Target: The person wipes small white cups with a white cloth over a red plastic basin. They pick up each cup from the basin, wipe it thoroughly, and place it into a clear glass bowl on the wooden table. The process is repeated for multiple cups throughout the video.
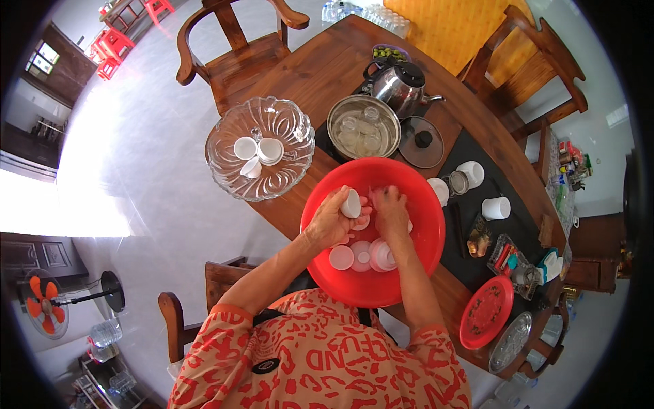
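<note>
My left hand [332,219] is closed around a small white cup [351,204], holding it above the left part of a red basin [429,238]. Over the same basin, my right hand [391,213] reaches down just right of the cup, its fingers blurred and partly hidden, so I cannot tell whether it grips anything. Below my hands, several white cups [341,258] lie in the basin, some of them nested or overlapping toward the right. To the left, a clear glass bowl [221,153] with a fluted rim contains several more white cups [270,150].
Behind the basin stand a metal pot [332,129] with small glass cups inside, a steel kettle [398,88] and a glass lid [432,153]. Rightward are a white mug [496,208], a red tray [486,310] and a clear plate [511,344]. Wooden chairs [235,54] surround the table.
</note>
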`<state>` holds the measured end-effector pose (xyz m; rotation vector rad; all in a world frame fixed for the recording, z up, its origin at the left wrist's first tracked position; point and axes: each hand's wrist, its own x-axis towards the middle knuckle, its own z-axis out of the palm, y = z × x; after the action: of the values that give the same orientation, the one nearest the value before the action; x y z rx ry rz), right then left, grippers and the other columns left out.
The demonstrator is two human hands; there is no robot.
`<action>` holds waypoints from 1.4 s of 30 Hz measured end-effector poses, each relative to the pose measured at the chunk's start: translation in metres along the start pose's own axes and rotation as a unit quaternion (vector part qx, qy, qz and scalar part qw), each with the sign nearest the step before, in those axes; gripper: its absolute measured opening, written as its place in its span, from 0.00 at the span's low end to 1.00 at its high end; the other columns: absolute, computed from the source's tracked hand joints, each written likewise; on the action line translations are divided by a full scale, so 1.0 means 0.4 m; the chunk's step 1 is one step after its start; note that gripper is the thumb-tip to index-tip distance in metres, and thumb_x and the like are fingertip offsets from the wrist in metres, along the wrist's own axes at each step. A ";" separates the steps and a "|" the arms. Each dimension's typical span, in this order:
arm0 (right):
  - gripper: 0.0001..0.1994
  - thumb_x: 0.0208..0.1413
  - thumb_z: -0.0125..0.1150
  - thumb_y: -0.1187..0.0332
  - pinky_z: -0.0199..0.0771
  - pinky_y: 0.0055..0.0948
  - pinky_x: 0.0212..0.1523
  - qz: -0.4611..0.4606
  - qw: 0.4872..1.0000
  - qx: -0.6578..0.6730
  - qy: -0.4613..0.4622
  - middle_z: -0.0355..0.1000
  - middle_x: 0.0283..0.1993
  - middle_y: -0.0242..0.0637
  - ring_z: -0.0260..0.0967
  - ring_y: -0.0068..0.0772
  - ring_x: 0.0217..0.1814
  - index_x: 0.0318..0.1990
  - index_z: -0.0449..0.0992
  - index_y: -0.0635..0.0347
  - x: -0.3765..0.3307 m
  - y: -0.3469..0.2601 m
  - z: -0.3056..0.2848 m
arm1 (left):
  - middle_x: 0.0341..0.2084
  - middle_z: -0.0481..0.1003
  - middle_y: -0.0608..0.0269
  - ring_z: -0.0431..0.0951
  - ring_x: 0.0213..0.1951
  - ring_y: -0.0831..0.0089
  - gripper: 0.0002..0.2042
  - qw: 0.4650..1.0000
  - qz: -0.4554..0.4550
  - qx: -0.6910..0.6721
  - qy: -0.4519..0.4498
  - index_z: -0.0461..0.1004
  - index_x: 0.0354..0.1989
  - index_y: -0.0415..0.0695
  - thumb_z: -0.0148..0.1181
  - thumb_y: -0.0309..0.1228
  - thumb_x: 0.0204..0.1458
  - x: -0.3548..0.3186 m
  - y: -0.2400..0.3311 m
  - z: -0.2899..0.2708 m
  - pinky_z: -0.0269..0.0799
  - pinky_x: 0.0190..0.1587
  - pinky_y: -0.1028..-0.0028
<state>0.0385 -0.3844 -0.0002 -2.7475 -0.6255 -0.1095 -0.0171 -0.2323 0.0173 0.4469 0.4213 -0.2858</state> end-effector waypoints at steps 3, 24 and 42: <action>0.15 0.42 0.60 0.78 0.72 0.41 0.38 -0.023 0.991 0.110 -0.074 0.67 0.42 0.43 0.67 0.50 0.42 0.41 0.71 0.58 -0.019 0.026 -0.018 | 0.34 0.70 0.60 0.72 0.35 0.66 0.16 0.999 0.009 -0.048 0.014 0.66 0.47 0.42 0.42 0.41 0.59 0.019 -0.003 -0.024 0.69 0.37 0.69; 0.22 0.38 0.52 0.86 0.69 0.34 0.48 0.006 0.905 0.416 0.094 0.69 0.44 0.43 0.69 0.44 0.47 0.46 0.70 0.63 0.008 -0.081 -0.164 | 0.51 0.66 0.55 0.68 0.53 0.62 0.17 0.996 -0.017 -0.029 -0.083 0.61 0.53 0.40 0.39 0.32 0.57 0.004 -0.052 0.022 0.64 0.56 0.58; 0.23 0.37 0.56 0.87 0.69 0.35 0.49 -0.045 0.915 0.368 0.158 0.67 0.49 0.42 0.66 0.44 0.51 0.45 0.71 0.59 -0.052 -0.096 -0.126 | 0.49 0.67 0.53 0.68 0.52 0.62 0.14 0.996 0.002 -0.081 -0.045 0.64 0.49 0.34 0.41 0.28 0.58 0.013 -0.059 0.011 0.65 0.57 0.62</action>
<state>0.0029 -0.3764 0.0555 -1.9207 -0.5546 -0.2706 -0.0196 -0.2558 0.0103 0.2754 0.3526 -0.2650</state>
